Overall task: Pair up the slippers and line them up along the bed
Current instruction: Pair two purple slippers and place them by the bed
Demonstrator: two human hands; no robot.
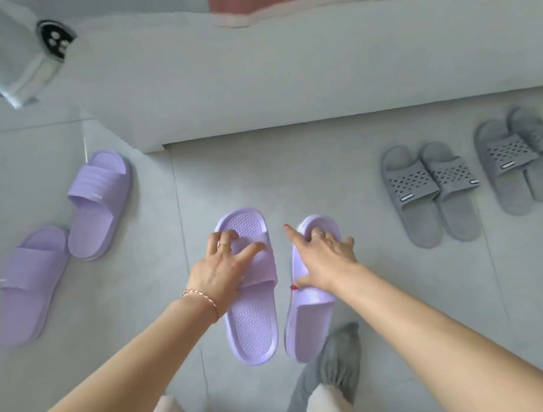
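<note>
Slippers, left lilac slipper [249, 331] and right lilac slipper [304, 332] side by side on floor near bed [249, 88], left grip [229, 265] curled over its strap, right grip [324, 254] pinching the other's strap, grey pair [429, 193] nearby at right

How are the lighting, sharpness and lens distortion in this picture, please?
Head view: soft, even light, no glare, faint shadows beside the two lilac rubber slippers the left hand and right hand grip; wide-angle distortion stretches the forearms, splays the grey tile joints; detail mildly soft.
</note>
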